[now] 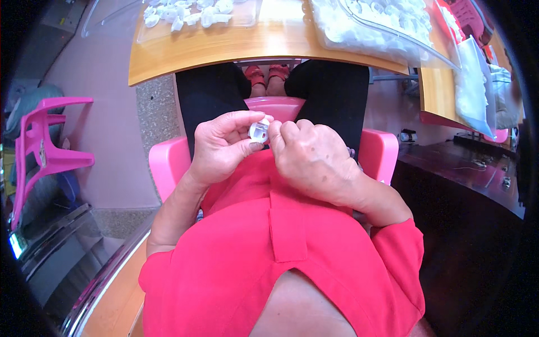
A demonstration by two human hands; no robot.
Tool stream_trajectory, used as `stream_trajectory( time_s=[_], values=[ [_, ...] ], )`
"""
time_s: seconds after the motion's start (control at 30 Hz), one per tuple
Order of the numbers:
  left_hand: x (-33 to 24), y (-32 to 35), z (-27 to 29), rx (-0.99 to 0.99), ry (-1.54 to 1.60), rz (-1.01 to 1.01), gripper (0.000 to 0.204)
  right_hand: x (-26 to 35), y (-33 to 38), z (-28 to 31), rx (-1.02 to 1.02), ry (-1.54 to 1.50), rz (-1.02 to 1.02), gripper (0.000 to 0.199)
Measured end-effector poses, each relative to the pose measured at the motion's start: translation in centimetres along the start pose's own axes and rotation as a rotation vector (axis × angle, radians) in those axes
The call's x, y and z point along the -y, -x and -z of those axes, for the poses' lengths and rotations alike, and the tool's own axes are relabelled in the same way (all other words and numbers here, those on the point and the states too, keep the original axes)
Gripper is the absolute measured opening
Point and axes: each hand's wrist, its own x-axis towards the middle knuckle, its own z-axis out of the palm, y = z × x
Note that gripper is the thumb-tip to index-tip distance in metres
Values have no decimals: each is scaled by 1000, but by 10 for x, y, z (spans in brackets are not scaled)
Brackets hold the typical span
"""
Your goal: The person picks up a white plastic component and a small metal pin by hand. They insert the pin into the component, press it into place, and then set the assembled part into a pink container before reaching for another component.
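Over my lap, my left hand (218, 147) pinches a small clear and whitish plastic piece (259, 132) between its thumb and fingers. The piece is hollow, and its open side shows a clear inside. Close against its right edge is my right hand (315, 160), back of the hand upward and fingers curled in. Its fingertips meet the piece there, but what they grip is hidden behind the knuckles. Both hands are in front of the table edge, above the pink seat.
Ahead stands a wooden table (224, 53). Many small clear plastic pieces (188, 12) lie in a tray at its left, with more in a clear bin (387, 38) at its right. Pink chair arms (379, 155) flank me. A pink plastic stool (42, 147) is at the left.
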Motion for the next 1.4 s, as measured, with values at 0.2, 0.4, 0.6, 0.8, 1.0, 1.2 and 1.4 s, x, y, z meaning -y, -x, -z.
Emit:
stream_trajectory(
  time_s=[0.2,0.4,0.6,0.8,1.0,1.2,1.4],
  values=[
    [3,-10,8,56,131,-67,39,0,2,2,22,-112,-93,35],
    [5,-10,8,51,152,-75,40,3,4,2,-38,-144,-148,37],
    [2,-10,9,62,161,-65,39,7,2,-2,-73,-68,-147,37],
    [3,-6,7,45,83,-29,37,-3,0,3,-81,31,-14,27],
    [-1,-2,6,63,56,-8,37,-23,-6,13,135,-189,96,19],
    [4,-8,11,53,110,29,39,-13,-4,-5,21,-142,0,22],
    [10,-12,11,-77,106,22,43,-5,-3,-23,-135,-451,-224,28]
  ],
)
